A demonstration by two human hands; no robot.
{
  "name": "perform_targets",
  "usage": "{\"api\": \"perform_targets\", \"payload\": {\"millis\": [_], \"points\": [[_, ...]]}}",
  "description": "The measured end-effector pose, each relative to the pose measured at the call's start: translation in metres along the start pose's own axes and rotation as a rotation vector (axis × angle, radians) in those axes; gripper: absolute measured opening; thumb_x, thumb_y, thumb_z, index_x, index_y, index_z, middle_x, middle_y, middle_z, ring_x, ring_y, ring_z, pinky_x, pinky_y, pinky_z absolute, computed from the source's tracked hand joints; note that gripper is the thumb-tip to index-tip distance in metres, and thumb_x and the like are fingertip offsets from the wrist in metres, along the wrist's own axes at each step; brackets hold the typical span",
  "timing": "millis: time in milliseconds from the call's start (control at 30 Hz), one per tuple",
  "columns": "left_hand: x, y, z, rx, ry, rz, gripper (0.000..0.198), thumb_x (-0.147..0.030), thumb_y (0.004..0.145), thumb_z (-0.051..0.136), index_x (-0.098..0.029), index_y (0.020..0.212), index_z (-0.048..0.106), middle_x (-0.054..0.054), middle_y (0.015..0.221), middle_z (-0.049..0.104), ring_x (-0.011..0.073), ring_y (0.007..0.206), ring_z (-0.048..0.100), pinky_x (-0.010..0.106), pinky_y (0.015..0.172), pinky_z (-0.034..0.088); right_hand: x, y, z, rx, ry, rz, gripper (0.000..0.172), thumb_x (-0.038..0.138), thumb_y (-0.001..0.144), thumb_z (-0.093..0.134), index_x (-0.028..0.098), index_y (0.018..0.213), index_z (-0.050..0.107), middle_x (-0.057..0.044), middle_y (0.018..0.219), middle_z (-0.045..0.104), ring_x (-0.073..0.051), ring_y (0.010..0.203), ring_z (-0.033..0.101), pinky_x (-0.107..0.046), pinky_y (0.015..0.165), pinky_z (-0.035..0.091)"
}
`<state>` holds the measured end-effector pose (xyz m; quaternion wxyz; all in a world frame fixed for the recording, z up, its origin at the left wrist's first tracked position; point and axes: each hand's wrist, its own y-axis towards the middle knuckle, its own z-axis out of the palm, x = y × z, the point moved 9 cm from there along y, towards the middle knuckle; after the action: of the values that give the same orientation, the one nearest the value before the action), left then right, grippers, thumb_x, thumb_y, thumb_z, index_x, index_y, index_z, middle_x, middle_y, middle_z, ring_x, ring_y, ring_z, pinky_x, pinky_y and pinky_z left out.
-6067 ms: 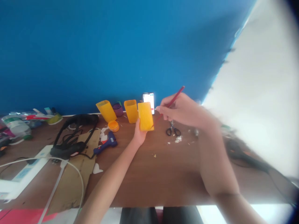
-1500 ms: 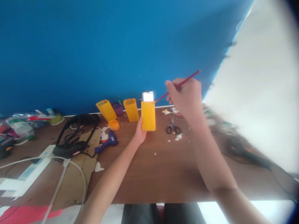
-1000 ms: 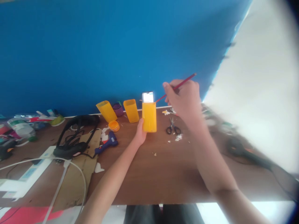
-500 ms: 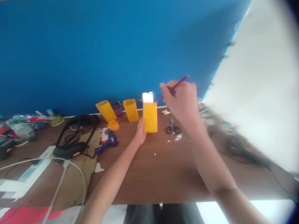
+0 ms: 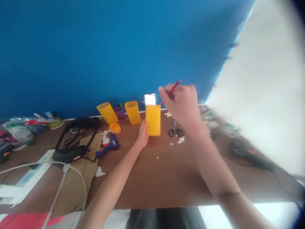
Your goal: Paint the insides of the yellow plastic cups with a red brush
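Observation:
My left hand is closed around the left side of a yellow box-like container, holding it upright above the table. In my right hand is a thin red paintbrush, gripped like a pen. Its lower end meets the container's upper right corner; the bristles are too small to make out. Two similar yellow containers, one tilted and one more upright, stand by the wall. An orange pot sits in front of the tilted one.
A lit phone leans behind the held container. Black-handled scissors and white scraps lie below my right hand. Leftward are a blue glue gun, a black headset, cardboard and a white power strip.
My right hand has shifted slightly left, and the paintbrush's upper end has moved left and a little lower. My left hand and the container stay almost where they were.

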<state>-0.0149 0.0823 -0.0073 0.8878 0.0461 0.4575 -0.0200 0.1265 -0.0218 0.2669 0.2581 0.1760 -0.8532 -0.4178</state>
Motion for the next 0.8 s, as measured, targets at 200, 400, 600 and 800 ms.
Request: {"api": "perform_targets", "payload": {"millis": [200, 400, 600, 800], "points": [[0.0, 0.0, 0.001, 0.017, 0.011, 0.01, 0.027, -0.043, 0.088, 0.065, -0.024, 0.107, 0.063, 0.006, 0.12, 0.066, 0.0211, 0.113, 0.062, 0.032, 0.094, 0.05, 0.006, 0.001, 0.003, 0.024, -0.051, -0.07, 0.048, 0.044, 0.102, 0.041, 0.021, 0.061, 0.032, 0.003, 0.048, 0.031, -0.009, 0.045, 0.023, -0.03, 0.051, 0.021], [-0.001, -0.001, 0.003, 0.027, 0.026, 0.017, 0.025, -0.042, 0.088, 0.064, -0.025, 0.105, 0.062, 0.005, 0.116, 0.067, 0.021, 0.112, 0.062, 0.032, 0.093, 0.049, 0.013, 0.0, 0.008, 0.042, -0.027, -0.133, 0.05, 0.047, 0.102, 0.041, 0.019, 0.061, 0.033, 0.003, 0.05, 0.031, -0.008, 0.048, 0.023, -0.029, 0.05, 0.02], [0.0, 0.0, 0.002, 0.023, 0.035, 0.018, 0.025, -0.044, 0.087, 0.065, -0.025, 0.102, 0.062, 0.004, 0.11, 0.067, 0.0196, 0.105, 0.063, 0.031, 0.089, 0.05, 0.01, 0.001, 0.006, 0.039, 0.106, -0.085, 0.049, 0.046, 0.101, 0.043, 0.019, 0.061, 0.039, 0.002, 0.052, 0.044, -0.007, 0.047, 0.034, -0.028, 0.051, 0.023], [-0.002, -0.001, 0.004, 0.052, 0.028, 0.02, 0.03, -0.045, 0.086, 0.066, -0.024, 0.108, 0.062, 0.005, 0.117, 0.067, 0.0204, 0.109, 0.062, 0.031, 0.09, 0.051, 0.007, 0.001, 0.004, 0.004, 0.196, -0.065, 0.048, 0.046, 0.101, 0.044, 0.019, 0.061, 0.044, 0.001, 0.055, 0.051, -0.008, 0.047, 0.043, -0.027, 0.052, 0.029]]}}
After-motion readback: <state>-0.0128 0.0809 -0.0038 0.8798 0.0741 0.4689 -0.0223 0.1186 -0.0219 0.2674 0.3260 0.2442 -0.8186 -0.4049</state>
